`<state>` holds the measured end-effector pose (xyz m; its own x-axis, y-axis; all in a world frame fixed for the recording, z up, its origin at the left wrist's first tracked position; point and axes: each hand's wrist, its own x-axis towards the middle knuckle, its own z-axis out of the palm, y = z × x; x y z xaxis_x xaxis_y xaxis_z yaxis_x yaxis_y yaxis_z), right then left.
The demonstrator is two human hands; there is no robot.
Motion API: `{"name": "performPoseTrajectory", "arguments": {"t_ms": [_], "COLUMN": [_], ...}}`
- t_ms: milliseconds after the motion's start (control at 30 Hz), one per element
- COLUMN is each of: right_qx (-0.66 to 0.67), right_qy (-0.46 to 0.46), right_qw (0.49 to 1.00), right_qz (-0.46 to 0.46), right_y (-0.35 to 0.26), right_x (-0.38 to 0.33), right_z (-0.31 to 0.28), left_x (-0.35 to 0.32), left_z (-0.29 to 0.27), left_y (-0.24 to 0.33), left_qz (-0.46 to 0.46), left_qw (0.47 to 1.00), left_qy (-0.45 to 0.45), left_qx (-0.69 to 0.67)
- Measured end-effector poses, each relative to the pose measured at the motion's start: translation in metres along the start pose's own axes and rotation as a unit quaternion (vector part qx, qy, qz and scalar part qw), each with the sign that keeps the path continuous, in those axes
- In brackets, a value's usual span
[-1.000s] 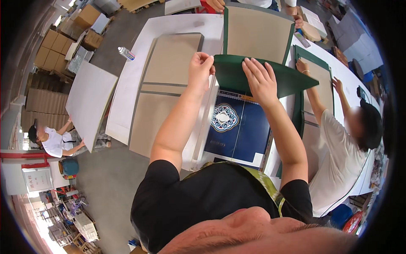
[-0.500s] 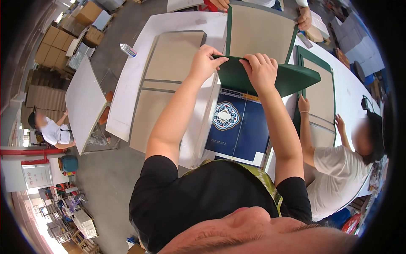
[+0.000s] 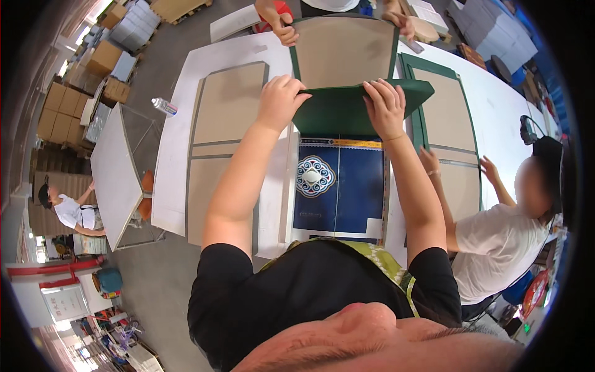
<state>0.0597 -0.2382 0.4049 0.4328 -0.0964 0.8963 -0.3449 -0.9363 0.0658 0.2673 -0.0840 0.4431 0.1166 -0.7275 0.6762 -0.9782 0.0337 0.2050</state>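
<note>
While both hands grip green flap (image 3: 347, 111): co-worker's hands (image 3: 282, 25) opposite.

Green cover (image 3: 347, 111), blue medallion-patterned sheet (image 3: 341, 186)

- A packaging workshop or small factory floor is shown, seen from above.
- A long white counter (image 3: 496, 99) is covered with flat brown board panels (image 3: 229, 102) edged in green, laid out in rows.
- A green-covered board sheet (image 3: 338, 111) and a printed blue sheet (image 3: 341, 186) are being worked at the same counter.
- Several people are stationed along the counter, among them a seated person in a white shirt (image 3: 496, 248).
- Stacks of brown cardboard cartons (image 3: 59, 118) are piled on the bare grey concrete floor (image 3: 155, 279).
- A second white work table (image 3: 114, 173) is set off to the side, with another person (image 3: 68, 208) beside it.
</note>
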Motion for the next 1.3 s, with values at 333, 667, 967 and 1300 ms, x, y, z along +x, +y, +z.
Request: {"name": "performPoseTrajectory", "arguments": {"t_ms": [333,667,967,1300], "right_qx": [0.082,0.028,0.398,0.236], "right_qy": [-0.071,-0.054,-0.270,-0.086], "right_qw": [0.993,0.996,0.808,0.886], "right_qz": [0.043,0.066,0.340,0.389], "right_y": [0.016,0.083,0.137,0.061], "right_x": [0.028,-0.009,-0.026,-0.112], "right_z": [-0.012,-0.051,-0.079,-0.131], "left_x": [0.041,0.055,0.052,-0.021], "left_z": [0.052,0.055,0.035,0.002], "left_y": [0.073,0.071,0.069,0.108], "left_qz": [0.056,0.023,0.027,0.073], "left_qw": [0.997,0.995,0.975,0.926], "left_qy": [-0.027,-0.076,-0.192,-0.357], "left_qx": [0.040,0.054,0.110,0.099]}}
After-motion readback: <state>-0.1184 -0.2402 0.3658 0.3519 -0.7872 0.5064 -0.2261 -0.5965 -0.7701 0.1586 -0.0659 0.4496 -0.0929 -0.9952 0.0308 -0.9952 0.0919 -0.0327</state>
